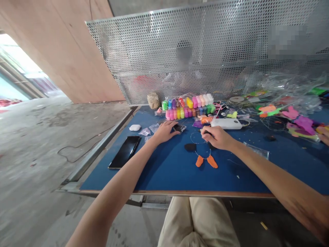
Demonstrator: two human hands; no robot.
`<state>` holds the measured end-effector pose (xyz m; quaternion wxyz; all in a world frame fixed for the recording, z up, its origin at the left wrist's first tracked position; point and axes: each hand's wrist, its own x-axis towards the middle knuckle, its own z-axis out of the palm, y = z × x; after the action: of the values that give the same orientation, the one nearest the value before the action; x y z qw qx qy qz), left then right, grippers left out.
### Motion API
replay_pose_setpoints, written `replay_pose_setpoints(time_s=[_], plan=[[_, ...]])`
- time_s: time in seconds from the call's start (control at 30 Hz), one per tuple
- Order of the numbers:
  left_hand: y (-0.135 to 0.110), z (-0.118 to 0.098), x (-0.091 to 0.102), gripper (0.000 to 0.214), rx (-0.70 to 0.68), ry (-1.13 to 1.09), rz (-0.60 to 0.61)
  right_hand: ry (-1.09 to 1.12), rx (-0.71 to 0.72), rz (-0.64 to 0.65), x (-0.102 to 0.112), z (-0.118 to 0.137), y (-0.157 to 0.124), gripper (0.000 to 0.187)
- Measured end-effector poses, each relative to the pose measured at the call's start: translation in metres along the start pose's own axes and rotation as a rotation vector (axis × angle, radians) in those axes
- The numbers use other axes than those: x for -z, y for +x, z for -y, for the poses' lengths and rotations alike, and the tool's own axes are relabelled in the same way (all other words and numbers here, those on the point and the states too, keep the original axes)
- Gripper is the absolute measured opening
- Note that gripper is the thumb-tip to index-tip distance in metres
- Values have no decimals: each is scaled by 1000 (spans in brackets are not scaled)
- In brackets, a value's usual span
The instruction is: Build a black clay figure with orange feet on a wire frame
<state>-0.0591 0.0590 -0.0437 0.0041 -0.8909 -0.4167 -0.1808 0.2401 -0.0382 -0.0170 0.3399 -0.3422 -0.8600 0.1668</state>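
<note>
My left hand [166, 132] rests on the table, thumb and fingers apart beside a small clear packet with black clay [179, 128]. My right hand [217, 137] is closed around a small black lump of clay [207, 133], partly hidden by the fingers. Below it lies a loop of thin wire [194, 138]. A flat black clay piece [190, 147] sits at its left, and another black piece [211, 146] shows partly under my right hand. Two orange clay pieces, a left one [199, 161] and a right one [212, 161], hang at the near end.
Rows of coloured clay packs [190, 108] stand along the perforated metal screen [164, 61]. A white elongated device [226, 124] lies behind my right hand. At left are a black phone [124, 152] and a white case [135, 127]. Another person's hand [324, 134] shows at the right edge.
</note>
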Motion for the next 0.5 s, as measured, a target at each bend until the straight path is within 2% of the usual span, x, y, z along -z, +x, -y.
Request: replay_pose_setpoints(time_s=[0.13, 0.27, 0.4, 0.5], plan=[[2, 2, -3, 59, 27, 12, -15, 14, -46, 45, -4, -4, 1, 26], [1, -2, 3, 41, -16, -74, -70, 101, -42, -48, -11, -5, 4, 28], [0, -30, 12, 31, -39, -218, -289, 8, -25, -219, -10, -1, 3, 29], [-3, -58, 12, 37, 42, -382, -326, -55, -52, -322, -8, 3, 3, 22]])
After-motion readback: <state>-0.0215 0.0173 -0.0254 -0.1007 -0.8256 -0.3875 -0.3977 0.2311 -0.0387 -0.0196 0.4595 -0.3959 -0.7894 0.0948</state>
